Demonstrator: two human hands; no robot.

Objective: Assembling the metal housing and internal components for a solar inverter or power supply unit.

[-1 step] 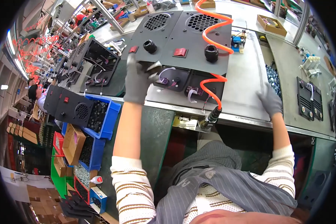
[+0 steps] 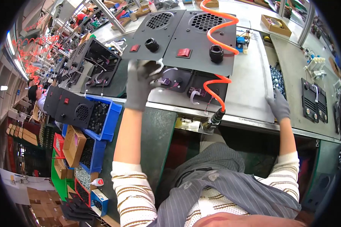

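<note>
Two black metal panels with round vent grilles, red switches and black knobs lie side by side on the grey bench (image 2: pixel 250 87). My left hand (image 2: pixel 140 83), in a grey glove, grips the front edge of the left panel (image 2: pixel 155 34), fingers curled over it, beside small purple-wired parts (image 2: pixel 166 81). The right panel (image 2: pixel 201 45) is crossed by a coiled orange air hose (image 2: pixel 216 30) that runs down to a dark tool (image 2: pixel 213 120) hanging at the bench's front edge. My right hand (image 2: pixel 278 106), also gloved, rests flat on the bench near a heap of screws (image 2: pixel 278 77), holding nothing.
An open black casing (image 2: pixel 98 60) and finished black units (image 2: pixel 70 108) stand at the left. Blue bins (image 2: pixel 113 117) of dark parts and cardboard boxes (image 2: pixel 74 145) sit below them. More black panels (image 2: pixel 312 100) lie at the right, and a cardboard tray (image 2: pixel 276 22) at the back.
</note>
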